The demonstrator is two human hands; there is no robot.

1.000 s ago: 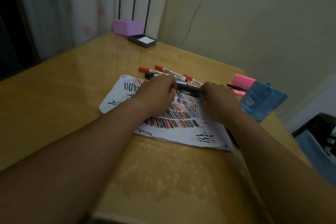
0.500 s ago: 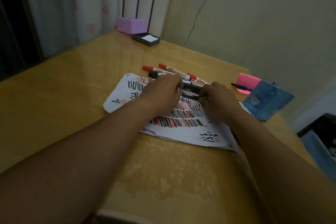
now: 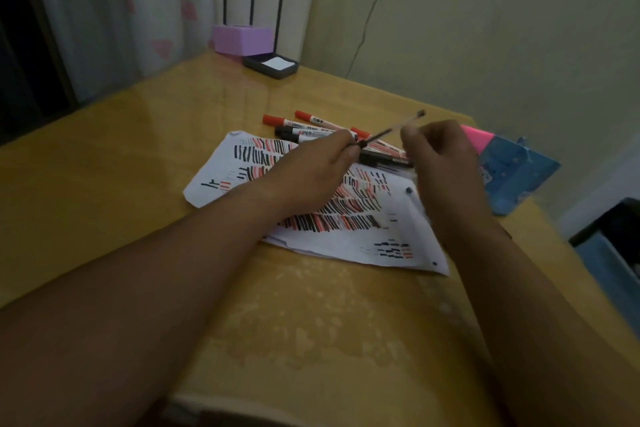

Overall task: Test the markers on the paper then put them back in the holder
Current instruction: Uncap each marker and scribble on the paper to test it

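My left hand (image 3: 322,166) pinches the lower end of a thin dark pen (image 3: 386,131) that slants up to the right above the paper (image 3: 349,243). My right hand (image 3: 445,166), blurred, has its fingers curled against the pen's upper shaft. The white paper is covered with red and black test strokes. Red markers (image 3: 310,118) and a black marker (image 3: 294,133) lie just beyond the paper. Another dark marker (image 3: 384,160) lies under my hands. The blue holder (image 3: 516,177) lies at the right.
A pink block (image 3: 476,140) sits against the blue holder. At the far table corner stand a purple box (image 3: 242,40) and a dark tray with a white pad (image 3: 272,65). The wall runs close along the table's right side. A small dark dot (image 3: 409,190) shows on the paper.
Both hands were low on the paper around a dark marker. Now they are raised a little, and a thin pen slants up between them. My right hand has moved right.
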